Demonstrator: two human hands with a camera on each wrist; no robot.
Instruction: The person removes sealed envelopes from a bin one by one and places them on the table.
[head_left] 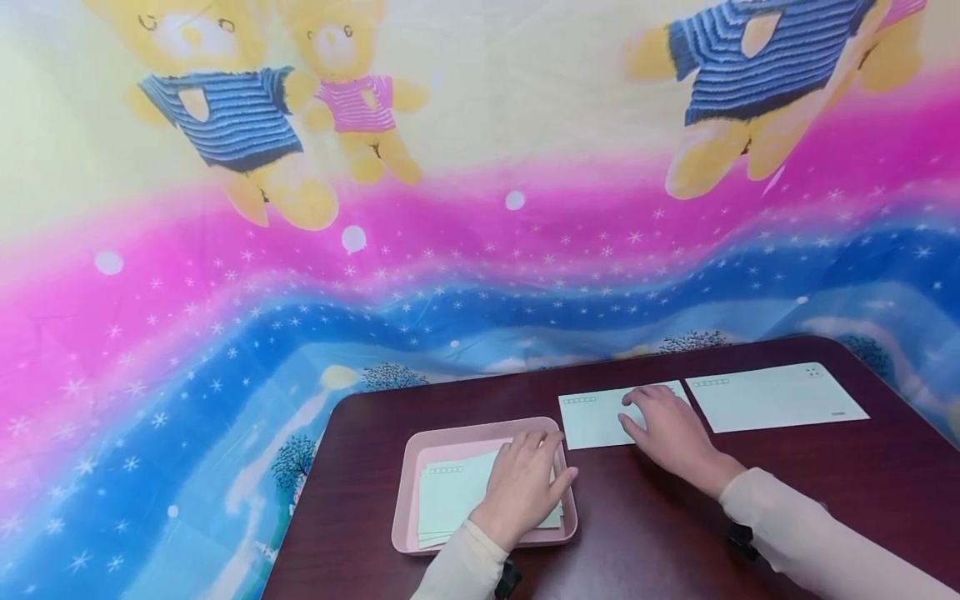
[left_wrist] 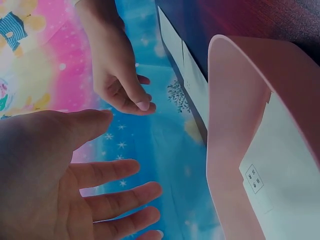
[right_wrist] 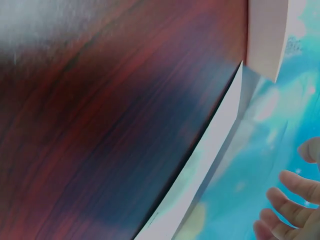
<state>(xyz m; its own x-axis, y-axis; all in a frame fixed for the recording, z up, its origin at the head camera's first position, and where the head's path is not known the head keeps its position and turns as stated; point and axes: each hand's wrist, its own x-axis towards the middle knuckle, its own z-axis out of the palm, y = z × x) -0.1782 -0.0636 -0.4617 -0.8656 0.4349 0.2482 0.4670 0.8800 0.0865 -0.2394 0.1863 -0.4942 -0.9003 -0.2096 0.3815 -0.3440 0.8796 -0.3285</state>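
A pink tray (head_left: 401, 492) on the dark wooden table holds a small stack of pale envelopes (head_left: 446, 500). Over the tray's right half is my left hand (head_left: 521, 483); in the left wrist view its fingers are spread and grip nothing. My right hand (head_left: 671, 433) hovers over an envelope (head_left: 592, 421) lying to the right of the tray, its fingers loosely bent and holding nothing. Further right, a second envelope (head_left: 780, 398) lies flat, side by side with the first. The right wrist view catches the fingers (right_wrist: 292, 212) above the table's far edge.
Behind the table (head_left: 630, 517) hangs a colourful cloth (head_left: 465, 242) printed with bears and snowflakes, close to the far edge. The tray's raised rim (left_wrist: 212, 100) stands around the stacked envelopes.
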